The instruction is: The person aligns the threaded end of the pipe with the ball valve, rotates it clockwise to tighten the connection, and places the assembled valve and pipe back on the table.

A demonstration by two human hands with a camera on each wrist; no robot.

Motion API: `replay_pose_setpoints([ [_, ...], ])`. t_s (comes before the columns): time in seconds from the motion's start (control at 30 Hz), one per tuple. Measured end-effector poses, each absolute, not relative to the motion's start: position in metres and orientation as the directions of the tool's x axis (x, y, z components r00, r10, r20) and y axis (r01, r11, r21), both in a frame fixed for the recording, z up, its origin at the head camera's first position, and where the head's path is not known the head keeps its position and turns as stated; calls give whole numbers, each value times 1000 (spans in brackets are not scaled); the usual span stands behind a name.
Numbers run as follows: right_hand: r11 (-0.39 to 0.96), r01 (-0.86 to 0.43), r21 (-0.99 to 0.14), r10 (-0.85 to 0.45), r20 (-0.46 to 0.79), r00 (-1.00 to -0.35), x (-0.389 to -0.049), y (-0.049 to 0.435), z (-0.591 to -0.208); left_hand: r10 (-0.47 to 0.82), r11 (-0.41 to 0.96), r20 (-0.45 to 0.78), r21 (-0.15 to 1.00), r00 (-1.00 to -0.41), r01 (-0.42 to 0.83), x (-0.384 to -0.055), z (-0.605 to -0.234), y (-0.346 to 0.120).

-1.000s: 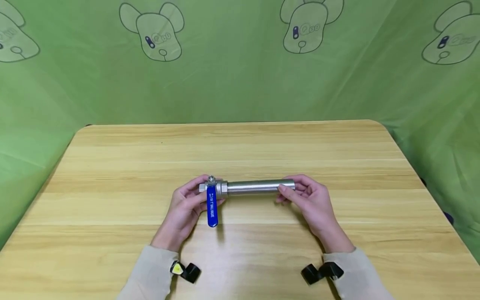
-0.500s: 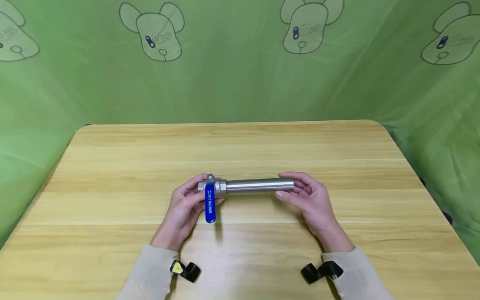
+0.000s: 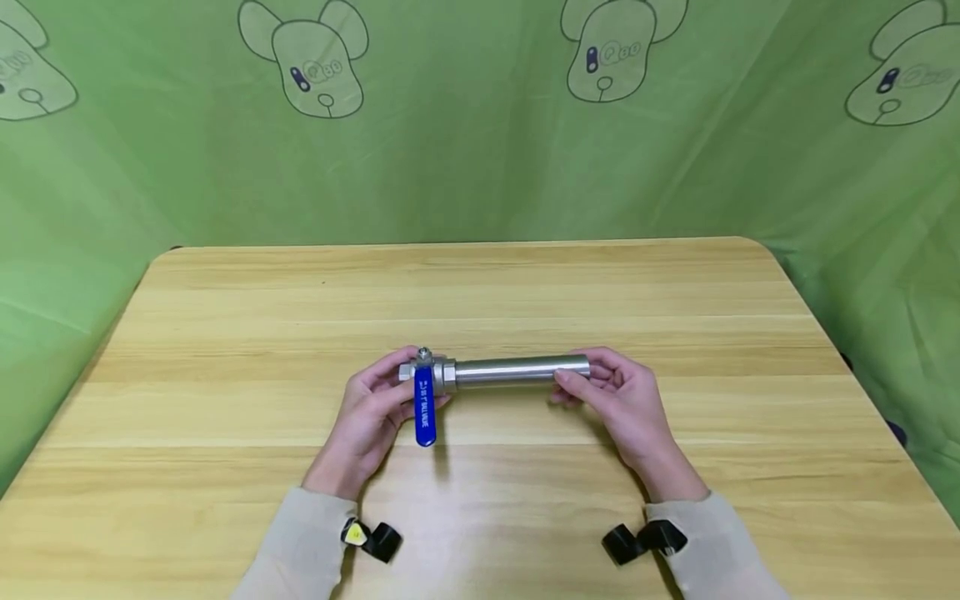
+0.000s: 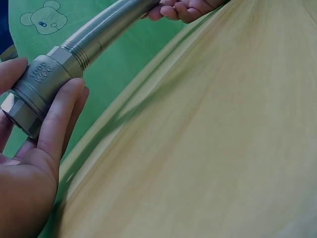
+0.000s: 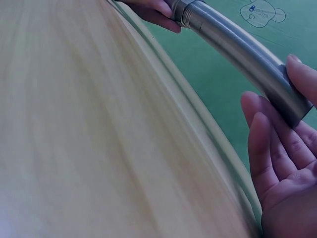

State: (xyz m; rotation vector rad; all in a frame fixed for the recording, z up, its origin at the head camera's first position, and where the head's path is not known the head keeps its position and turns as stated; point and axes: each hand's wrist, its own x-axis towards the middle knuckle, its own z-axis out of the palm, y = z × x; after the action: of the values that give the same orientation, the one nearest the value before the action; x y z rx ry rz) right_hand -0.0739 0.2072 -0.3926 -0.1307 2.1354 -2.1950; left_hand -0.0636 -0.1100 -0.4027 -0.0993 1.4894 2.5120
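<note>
In the head view my left hand (image 3: 363,425) holds a metal ball valve (image 3: 442,375) at its left end. Its blue lever handle (image 3: 425,408) points toward me. A steel pipe (image 3: 517,372) extends rightward from the valve, its threaded end in the valve's hex socket; some thread (image 4: 77,54) shows at the joint in the left wrist view. My right hand (image 3: 630,408) pinches the pipe's free end, thumb on the near side and fingers behind and below. The right wrist view shows the thumb on the pipe (image 5: 247,54). Valve and pipe are held above the table.
The wooden table (image 3: 480,292) has rounded far corners. Green cloth (image 3: 465,150) with printed bear faces hangs behind and beside it. Black wrist devices (image 3: 382,542) sit at both grey sleeves.
Half a second ago my right thumb was lower and the index finger lay over the pipe's top; now the thumb is up on the pipe's side. Valve and pipe have shifted slightly right since then.
</note>
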Motion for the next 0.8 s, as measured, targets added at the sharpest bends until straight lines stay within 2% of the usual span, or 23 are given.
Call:
replay_pose_setpoints([
  [0.27,-9,-13,-1000,-105,14,-994,-74,208,-395,177,-460,-147,861,-973,-214,-64,-404,-110],
  [0.6,-130,-96,-987,-150,116,-982,-74,205,-393,179,-508,-144,834,-973,-217,-65,-403,-111],
  [0.8,-149,-65,-987,-136,86,-987,-75,205,-394,191,-507,-138,834,-972,-218,-66,-405,-112],
])
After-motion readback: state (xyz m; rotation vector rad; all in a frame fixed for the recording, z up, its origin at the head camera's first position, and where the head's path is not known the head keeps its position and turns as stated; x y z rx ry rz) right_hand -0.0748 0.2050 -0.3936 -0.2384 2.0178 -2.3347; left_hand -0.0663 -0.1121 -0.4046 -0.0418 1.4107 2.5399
